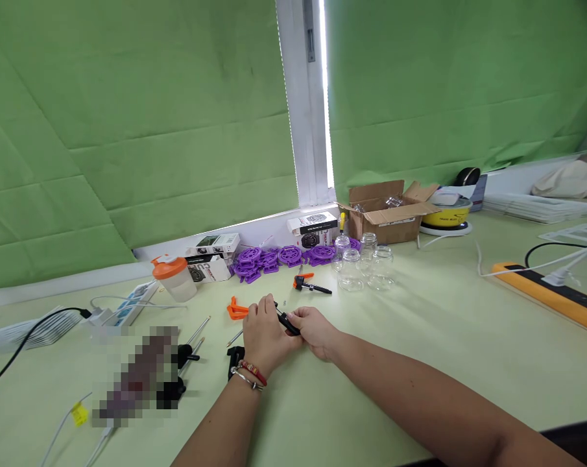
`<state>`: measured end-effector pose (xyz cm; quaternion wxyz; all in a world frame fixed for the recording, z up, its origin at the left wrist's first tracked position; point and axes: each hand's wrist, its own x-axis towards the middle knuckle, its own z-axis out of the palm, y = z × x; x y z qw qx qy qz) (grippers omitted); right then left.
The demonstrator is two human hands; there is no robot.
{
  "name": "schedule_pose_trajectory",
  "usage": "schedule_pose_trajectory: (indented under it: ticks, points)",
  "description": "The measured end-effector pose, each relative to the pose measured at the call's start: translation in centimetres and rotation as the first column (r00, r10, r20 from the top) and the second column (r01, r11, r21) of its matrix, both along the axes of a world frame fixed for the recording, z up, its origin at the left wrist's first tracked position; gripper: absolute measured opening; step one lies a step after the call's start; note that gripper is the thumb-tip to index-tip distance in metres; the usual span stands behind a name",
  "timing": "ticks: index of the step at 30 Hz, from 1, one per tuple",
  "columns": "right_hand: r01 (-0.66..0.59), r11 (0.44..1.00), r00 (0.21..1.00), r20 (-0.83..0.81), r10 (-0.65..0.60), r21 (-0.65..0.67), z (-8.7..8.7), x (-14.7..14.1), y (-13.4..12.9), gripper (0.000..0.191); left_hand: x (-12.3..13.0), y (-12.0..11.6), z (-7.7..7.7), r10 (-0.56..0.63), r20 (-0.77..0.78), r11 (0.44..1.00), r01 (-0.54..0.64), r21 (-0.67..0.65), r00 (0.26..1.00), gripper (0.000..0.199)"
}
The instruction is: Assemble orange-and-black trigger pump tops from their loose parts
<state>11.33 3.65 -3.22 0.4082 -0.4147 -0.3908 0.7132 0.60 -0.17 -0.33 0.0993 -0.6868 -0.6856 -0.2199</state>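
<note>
My left hand point(268, 334), with a red and a silver bracelet at the wrist, is closed on a slim black part point(288, 323). My right hand point(317, 331) pinches the right end of the same black part; its exact kind is not clear. Just beyond my left fingers lies an orange plastic clip-like piece point(237, 310). A black and orange clamp-like piece point(311, 285) rests farther back. Beside my left wrist is a black plastic piece point(235, 360), partly hidden, and a thin metal rod point(234, 338).
Purple plastic wheels point(290, 256), glass jars point(351, 267) and small boxes point(210, 267) line the back. An orange-lidded cup point(174, 277) stands left, near screwdrivers point(191, 350). A cardboard box point(390, 217) and an orange power strip point(551, 295) are right. Cables cross both sides.
</note>
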Motion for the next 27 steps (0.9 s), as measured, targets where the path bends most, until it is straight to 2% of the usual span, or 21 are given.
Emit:
schedule_pose_trajectory:
  ticks: [23, 27]
  points:
    - [-0.075, 0.997, 0.997, 0.026, 0.076, -0.014, -0.11, 0.09, 0.39, 0.014, 0.11, -0.14, 0.16, -0.004, 0.003, 0.999, 0.005, -0.049, 1.0, 0.087]
    - [-0.04, 0.999, 0.999, 0.034, 0.04, 0.006, -0.05, -0.01, 0.17, 0.015, 0.13, -0.17, 0.32, -0.01, 0.008, 0.999, 0.01, -0.043, 1.0, 0.082]
